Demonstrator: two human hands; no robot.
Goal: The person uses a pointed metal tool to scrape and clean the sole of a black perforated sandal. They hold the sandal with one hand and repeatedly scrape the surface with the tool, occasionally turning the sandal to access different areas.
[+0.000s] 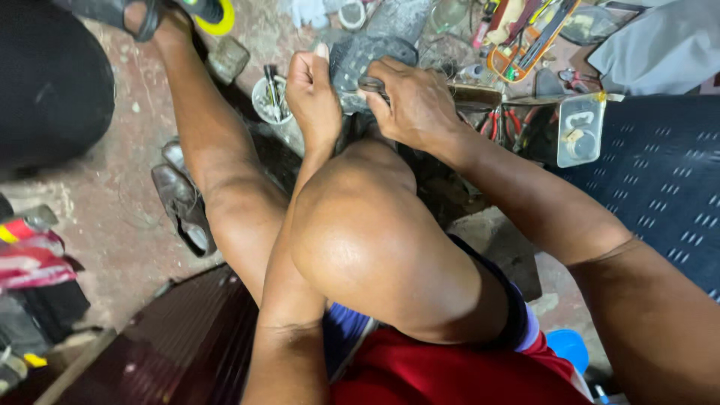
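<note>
While the raised knee (pixel 360 232) fills the middle of the view, both hands work just beyond it on a dark shoe sole (pixel 360 56). The left hand (pixel 313 94) is fisted, fingers curled tight, thumb up against the sole's edge. The right hand (pixel 412 101) presses down on the sole, fingers pinching a small metal tool (pixel 373 84). A white cup of tools (pixel 270 101) sits just left; red-handled pliers (pixel 501 120) lie right, a worn shoe (pixel 180 202) on the floor.

Raised knee (pixel 367 232) blocks near approach. Far side crowded: white cup (pixel 271 101) left, orange tool tray (pixel 525 45) and pliers (pixel 501 121) right. Bare floor (pixel 127 217) left stays passable.
</note>
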